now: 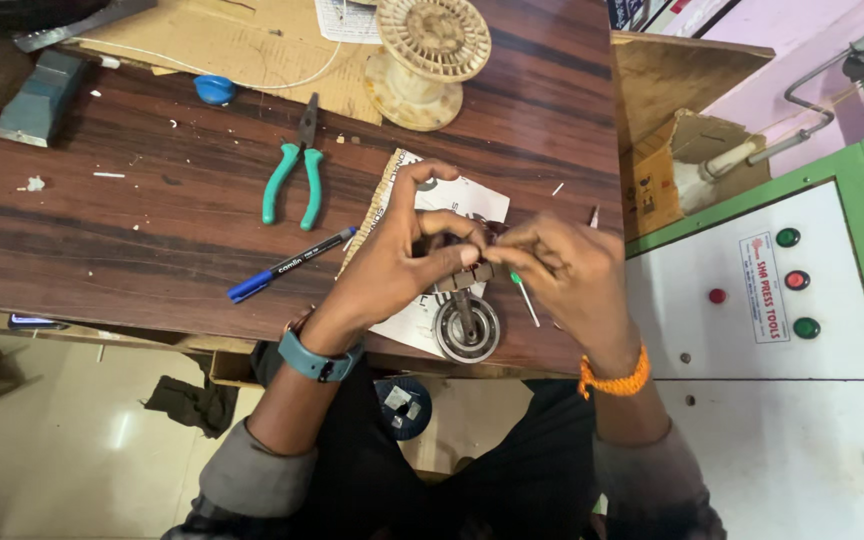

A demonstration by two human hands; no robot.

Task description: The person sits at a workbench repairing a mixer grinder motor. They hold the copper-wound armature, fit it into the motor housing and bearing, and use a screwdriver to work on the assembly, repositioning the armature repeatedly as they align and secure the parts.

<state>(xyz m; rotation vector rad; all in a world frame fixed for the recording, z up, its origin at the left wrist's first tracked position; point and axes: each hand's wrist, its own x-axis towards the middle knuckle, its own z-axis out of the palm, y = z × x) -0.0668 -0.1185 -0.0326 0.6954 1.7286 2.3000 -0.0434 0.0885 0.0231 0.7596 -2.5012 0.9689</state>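
Your left hand (pixel 407 262) and right hand (pixel 562 268) meet near the front edge of the dark wooden worktop (pixel 152 230), over a small metal rotor-like part (pixel 467 318) with a round bearing at its lower end. The part stands on a white printed sheet (pixel 457 195) that lies on the worktop. Your left grip closes around the upper end of the part, thumb and fingertips pinching it from the side while the index finger arches above. Your right grip is closed too, its fingers bunched against the same upper end; what exactly they pinch is hidden by the knuckles. A thin tool with a green handle (pixel 522 293) pokes out below your right hand, and I cannot tell whether that hand holds it.

To the left of the hands a blue-capped pen (pixel 287 266) lies at a slant, and beyond it sit green-handled pliers (pixel 294 175). Farther back, a cream plastic spool (pixel 427 60) rests on a sheet of cardboard (pixel 212 45), with a small blue cap (pixel 214 89) nearby. On your right stands a white control panel (pixel 752 290) with coloured buttons.
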